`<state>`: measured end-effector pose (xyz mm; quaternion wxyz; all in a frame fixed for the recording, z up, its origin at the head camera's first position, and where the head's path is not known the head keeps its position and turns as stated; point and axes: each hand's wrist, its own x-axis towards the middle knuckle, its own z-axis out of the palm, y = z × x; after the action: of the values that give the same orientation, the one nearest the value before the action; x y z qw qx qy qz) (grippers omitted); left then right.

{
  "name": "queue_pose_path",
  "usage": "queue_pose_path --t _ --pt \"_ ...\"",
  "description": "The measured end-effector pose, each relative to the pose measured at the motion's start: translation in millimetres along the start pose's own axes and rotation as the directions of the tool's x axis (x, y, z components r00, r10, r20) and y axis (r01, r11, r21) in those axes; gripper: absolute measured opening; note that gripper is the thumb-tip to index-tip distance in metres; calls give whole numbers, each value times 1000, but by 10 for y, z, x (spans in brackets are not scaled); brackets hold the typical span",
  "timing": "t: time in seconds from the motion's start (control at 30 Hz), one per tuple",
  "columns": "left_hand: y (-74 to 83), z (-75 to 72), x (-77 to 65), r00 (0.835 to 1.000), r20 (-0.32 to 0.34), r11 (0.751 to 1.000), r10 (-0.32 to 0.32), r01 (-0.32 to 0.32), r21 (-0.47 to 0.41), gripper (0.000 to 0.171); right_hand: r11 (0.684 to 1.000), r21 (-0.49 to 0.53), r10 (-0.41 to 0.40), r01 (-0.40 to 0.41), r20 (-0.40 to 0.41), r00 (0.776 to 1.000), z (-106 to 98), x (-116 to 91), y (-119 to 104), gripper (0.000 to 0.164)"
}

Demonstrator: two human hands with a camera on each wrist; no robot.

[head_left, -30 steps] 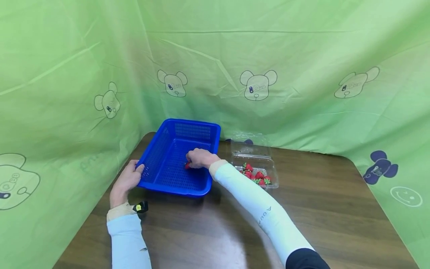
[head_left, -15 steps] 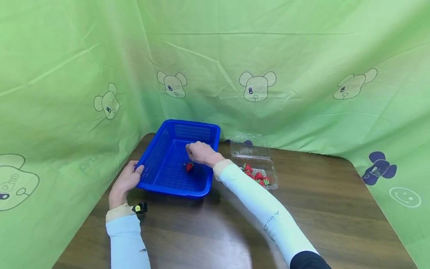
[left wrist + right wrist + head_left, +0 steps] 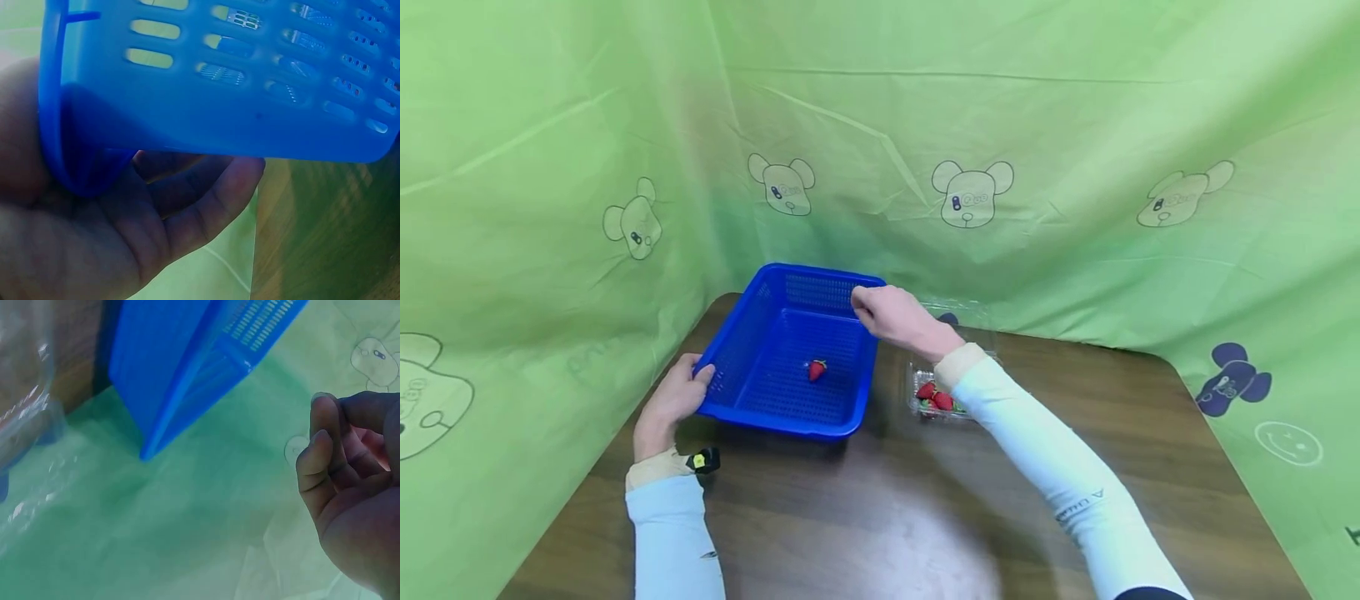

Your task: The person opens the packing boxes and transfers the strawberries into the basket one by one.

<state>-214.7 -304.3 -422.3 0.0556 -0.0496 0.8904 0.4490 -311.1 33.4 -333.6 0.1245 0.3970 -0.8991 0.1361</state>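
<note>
My left hand (image 3: 675,392) grips the near left corner of a blue perforated plastic basket (image 3: 760,418). In the left wrist view its fingers (image 3: 206,212) curl beneath the basket rim. A single red strawberry (image 3: 817,371) lies on the basket floor. Over the basket's far right rim is my right hand (image 3: 901,317), loosely curled and holding nothing. The right wrist view shows the bent fingers (image 3: 315,456) with no fruit in them. Right of the basket stands a clear plastic clamshell box (image 3: 913,398) with several strawberries (image 3: 934,397), partly hidden by my right forearm.
The box's clear lid (image 3: 973,313) stands raised at the back, near the green curtain (image 3: 1045,275). Curtains with bear prints surround the brown wooden table (image 3: 850,517) on the far side and both flanks. A small black device (image 3: 703,460) sits on my left wrist.
The strawberry has been let go and lies in the basket. My right hand has lifted and moved right, from inside the basket to over its rim. My left hand keeps its hold.
</note>
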Motion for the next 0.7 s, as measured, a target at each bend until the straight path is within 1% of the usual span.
queue_pose_path --t 0.1,0.2,0.33,0.4,0.5,0.57,0.6,0.63,0.7 --pt "1 -16 1 1000 -4 1000 2 -2 1 48 1000 -9 3 -2 23 1000 -90 -83 55 14" --pt "10 -19 4 1000 -7 1000 7 -7 -4 47 1000 -24 14 -13 43 999 -136 -195 142 14" --pt "26 -11 8 1000 -1 1000 9 -9 -6 47 997 -33 67 -64 90 994 -145 -420 308 15" --pt "29 -7 11 1000 -2 1000 7 -7 -1 47 994 -33 109 -105 122 987 -122 -556 402 16" --pt "30 -2 10 1000 6 1000 1 -1 0 48 988 -32 155 -152 175 972 -51 -777 541 10" --pt "29 -1 2 1000 6 1000 -6 6 12 48 984 -37 180 -176 215 960 12 -920 615 2" --pt "28 -3 -2 1000 8 1000 -10 9 17 49 982 -43 188 -183 243 952 41 -983 647 5" --pt "28 -4 -7 1000 10 1000 -10 10 24 50 981 -48 193 -187 277 941 65 -1043 669 12" --pt "21 -7 -13 1000 7 999 -12 12 43 50 980 -68 199 -187 351 915 108 -1137 704 24"
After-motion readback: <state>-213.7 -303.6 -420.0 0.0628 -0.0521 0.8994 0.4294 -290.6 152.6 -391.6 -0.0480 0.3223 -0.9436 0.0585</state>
